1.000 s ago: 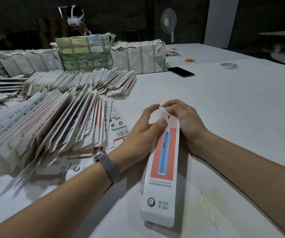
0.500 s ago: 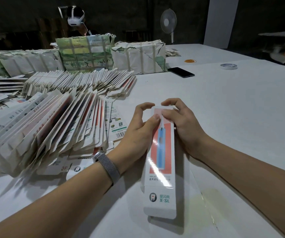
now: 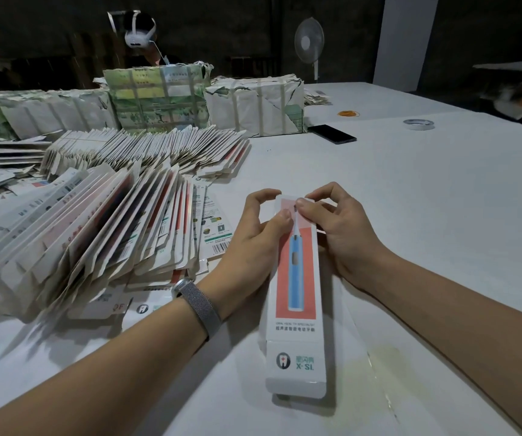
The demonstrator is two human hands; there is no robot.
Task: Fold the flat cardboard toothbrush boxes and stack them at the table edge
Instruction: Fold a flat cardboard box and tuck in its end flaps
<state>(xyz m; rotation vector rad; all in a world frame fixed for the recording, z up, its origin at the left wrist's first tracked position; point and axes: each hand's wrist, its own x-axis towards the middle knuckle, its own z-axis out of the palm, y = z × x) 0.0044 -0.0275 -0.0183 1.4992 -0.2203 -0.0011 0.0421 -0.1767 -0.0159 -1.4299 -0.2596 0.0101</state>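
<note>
Head view, from the table's left side: a slumped row of flat boxes (image 3: 74,234) leans near the left edge, with a second fanned row (image 3: 146,152) behind it and paper-wrapped bundles (image 3: 159,99) toward the far left corner. Loose flat sheets (image 3: 210,228) lie on the white table (image 3: 410,199) just beside the row. Next comes the left hand (image 3: 250,247), a metal watch band (image 3: 198,305) on its wrist, thumb pressing the printed face of the toothbrush box (image 3: 295,297) and fingers curled round its far end. That box lies lengthwise in the middle, near end pointing at the near edge. On its right, the right hand (image 3: 344,234) pinches the box's far top flap between thumb and forefinger. Farther right, toward the far edge, sit a dark phone (image 3: 332,134), an orange rubber-band cluster (image 3: 348,113) and a tape roll (image 3: 418,124)
</note>
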